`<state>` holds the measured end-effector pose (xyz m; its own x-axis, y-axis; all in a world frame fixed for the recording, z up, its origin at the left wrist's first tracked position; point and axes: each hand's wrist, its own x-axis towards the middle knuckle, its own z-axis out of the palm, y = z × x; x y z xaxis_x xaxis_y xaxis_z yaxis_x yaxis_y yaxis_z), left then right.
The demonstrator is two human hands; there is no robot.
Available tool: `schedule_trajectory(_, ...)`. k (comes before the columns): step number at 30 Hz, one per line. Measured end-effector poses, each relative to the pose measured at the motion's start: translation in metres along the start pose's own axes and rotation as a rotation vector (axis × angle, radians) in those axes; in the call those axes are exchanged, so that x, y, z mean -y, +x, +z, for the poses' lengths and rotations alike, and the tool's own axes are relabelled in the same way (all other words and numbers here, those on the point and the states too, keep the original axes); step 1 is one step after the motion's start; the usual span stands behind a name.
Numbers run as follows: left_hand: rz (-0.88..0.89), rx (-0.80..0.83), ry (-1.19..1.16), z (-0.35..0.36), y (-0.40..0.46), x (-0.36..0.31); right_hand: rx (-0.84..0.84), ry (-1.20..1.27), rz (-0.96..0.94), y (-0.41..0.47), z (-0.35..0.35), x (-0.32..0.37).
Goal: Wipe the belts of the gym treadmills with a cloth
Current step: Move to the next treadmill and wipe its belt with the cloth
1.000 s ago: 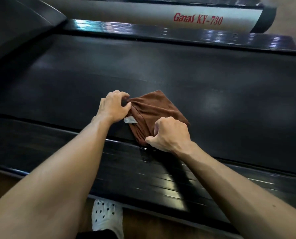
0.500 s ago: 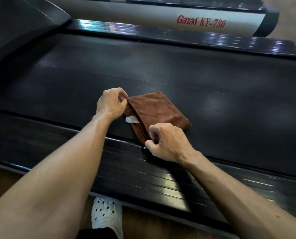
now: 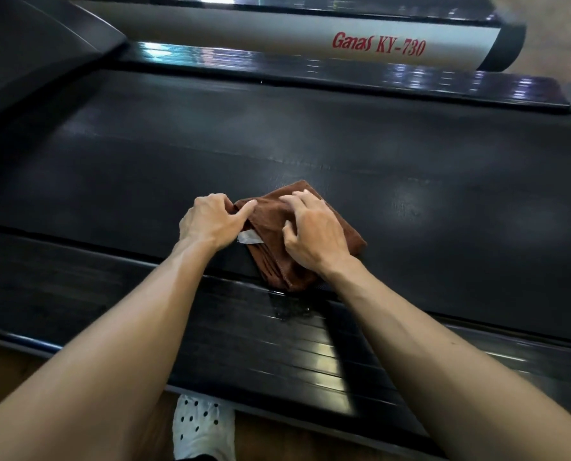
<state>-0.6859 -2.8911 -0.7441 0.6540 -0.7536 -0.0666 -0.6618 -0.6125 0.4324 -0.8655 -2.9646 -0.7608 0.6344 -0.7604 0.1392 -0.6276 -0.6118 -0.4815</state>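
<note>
A folded brown cloth [image 3: 274,257] with a white tag lies on the black treadmill belt [image 3: 410,194], its near corner over the belt's edge. My left hand [image 3: 211,221] pinches the cloth's left corner between thumb and fingers. My right hand [image 3: 314,231] rests on top of the cloth with fingers spread and bent, pressing it onto the belt.
A ribbed black side rail [image 3: 277,347] runs along the near edge of the belt. Beyond the belt are the far rail [image 3: 344,74] and a silver frame tube [image 3: 277,38] with red lettering. A white perforated shoe [image 3: 204,427] stands on the wooden floor below.
My right hand let go of the cloth's near corner and moved up onto the top of the cloth, fingers spread. My left hand stayed on the left corner.
</note>
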Motion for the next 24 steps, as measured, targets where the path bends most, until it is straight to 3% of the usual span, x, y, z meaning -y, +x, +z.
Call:
schedule_trajectory(5, 0.002, 0.064, -0.140, 0.007, 0.010, -0.002, 0.116, -0.137, -0.068, 0.006, 0.026, -0.005)
schedule_trajectory(14, -0.014, -0.007, -0.315, 0.021, 0.009, -0.036, 0.115, -0.244, 0.118, -0.007, 0.027, -0.018)
schedule_trajectory(19, 0.252, 0.005, -0.269, 0.051, -0.005, -0.080, 0.029, -0.301, 0.376, -0.028, -0.006, -0.073)
schedule_trajectory(24, 0.465, -0.001, -0.053, 0.058, -0.023, -0.072, 0.009, -0.366, 0.675, -0.051, -0.069, -0.163)
